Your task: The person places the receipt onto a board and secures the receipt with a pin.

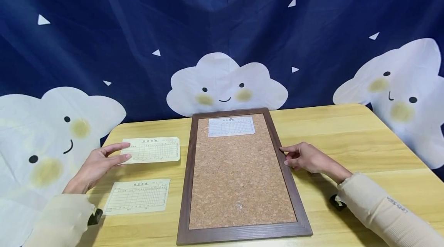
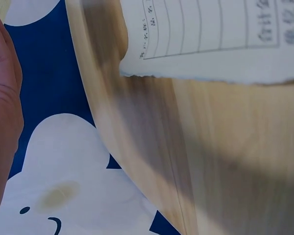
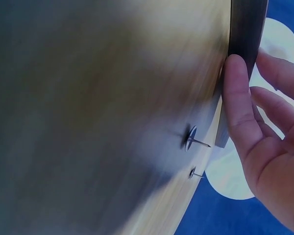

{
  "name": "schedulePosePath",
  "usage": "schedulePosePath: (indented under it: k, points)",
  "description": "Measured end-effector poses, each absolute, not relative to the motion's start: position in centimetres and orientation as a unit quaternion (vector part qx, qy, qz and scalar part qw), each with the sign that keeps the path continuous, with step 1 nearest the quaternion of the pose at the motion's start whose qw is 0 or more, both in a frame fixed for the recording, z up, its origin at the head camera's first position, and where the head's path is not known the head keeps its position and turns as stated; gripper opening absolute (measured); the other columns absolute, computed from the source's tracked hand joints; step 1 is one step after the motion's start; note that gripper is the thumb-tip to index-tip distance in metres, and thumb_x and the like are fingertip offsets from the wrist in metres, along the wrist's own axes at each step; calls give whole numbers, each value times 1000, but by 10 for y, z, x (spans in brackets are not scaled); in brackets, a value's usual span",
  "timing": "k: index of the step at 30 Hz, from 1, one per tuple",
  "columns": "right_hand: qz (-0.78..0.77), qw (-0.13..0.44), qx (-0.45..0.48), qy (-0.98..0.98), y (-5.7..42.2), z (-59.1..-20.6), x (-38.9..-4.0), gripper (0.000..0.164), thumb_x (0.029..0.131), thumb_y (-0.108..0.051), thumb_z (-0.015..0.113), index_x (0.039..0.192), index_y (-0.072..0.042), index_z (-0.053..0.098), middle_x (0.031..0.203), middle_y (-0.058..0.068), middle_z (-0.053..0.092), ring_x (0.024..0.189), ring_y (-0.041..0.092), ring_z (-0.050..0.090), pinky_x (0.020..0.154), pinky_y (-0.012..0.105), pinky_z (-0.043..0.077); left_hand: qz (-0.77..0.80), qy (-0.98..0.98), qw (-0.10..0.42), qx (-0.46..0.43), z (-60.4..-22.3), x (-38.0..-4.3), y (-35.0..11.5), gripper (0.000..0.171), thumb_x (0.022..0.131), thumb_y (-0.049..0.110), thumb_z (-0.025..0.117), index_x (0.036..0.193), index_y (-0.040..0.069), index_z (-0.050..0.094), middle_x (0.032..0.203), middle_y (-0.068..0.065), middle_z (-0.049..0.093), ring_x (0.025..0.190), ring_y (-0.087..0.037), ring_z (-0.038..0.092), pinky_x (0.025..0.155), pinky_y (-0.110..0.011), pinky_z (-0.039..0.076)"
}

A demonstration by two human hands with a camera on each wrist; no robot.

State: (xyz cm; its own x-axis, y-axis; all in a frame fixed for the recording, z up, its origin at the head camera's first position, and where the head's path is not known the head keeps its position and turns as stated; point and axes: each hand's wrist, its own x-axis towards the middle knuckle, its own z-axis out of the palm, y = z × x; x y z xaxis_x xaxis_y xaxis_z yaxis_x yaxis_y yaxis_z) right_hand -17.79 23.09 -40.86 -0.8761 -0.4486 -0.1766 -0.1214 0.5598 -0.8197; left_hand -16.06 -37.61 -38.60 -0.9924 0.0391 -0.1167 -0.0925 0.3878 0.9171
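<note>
A framed corkboard [image 1: 243,173] lies on the table, with a printed paper slip [image 1: 231,126] at its top. Left of the board, my left hand [image 1: 102,164] pinches a second slip [image 1: 150,150] by its left edge. In the left wrist view, this held slip [image 2: 210,29] shows its torn edge over the tabletop. A third slip [image 1: 138,197] lies flat nearer me. My right hand [image 1: 306,157] holds the dark right side of the frame between thumb and fingers. Up close, the right wrist view has the fingers at the frame edge [image 3: 247,29].
Two thumbtacks, a nearer one [image 3: 191,139] and a farther one [image 3: 193,173], stand points up on the table by the right hand. The wooden table [image 1: 333,131] ends at a blue curtain [image 1: 222,27] with white clouds.
</note>
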Motion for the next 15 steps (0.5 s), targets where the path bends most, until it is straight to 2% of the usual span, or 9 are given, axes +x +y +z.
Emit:
schedulePosePath:
  k: [7, 11, 15]
  points:
    - [-441, 187, -168, 862, 232, -408, -177, 51, 92, 6, 66, 137, 18, 46, 87, 7, 67, 79, 21, 65, 64, 32, 58, 553, 831, 55, -11, -382, -158, -369, 47, 91, 19, 76, 134, 6, 62, 114, 27, 58, 87, -8, 69, 78, -25, 56]
    - [-440, 189, -167, 862, 232, -408, -177, 51, 92, 6, 66, 137, 17, 46, 87, 7, 66, 78, 21, 64, 64, 33, 58, 552, 832, 51, -8, -381, -158, -368, 46, 91, 20, 76, 134, 8, 63, 116, 29, 56, 88, -7, 69, 79, -25, 56]
    - [-441, 189, -167, 862, 231, -408, -177, 51, 92, 5, 66, 137, 17, 46, 86, 7, 66, 78, 21, 64, 63, 32, 58, 560, 827, 44, -3, -380, -158, -366, 43, 91, 18, 76, 132, 9, 64, 121, 24, 55, 88, -7, 69, 79, -25, 56]
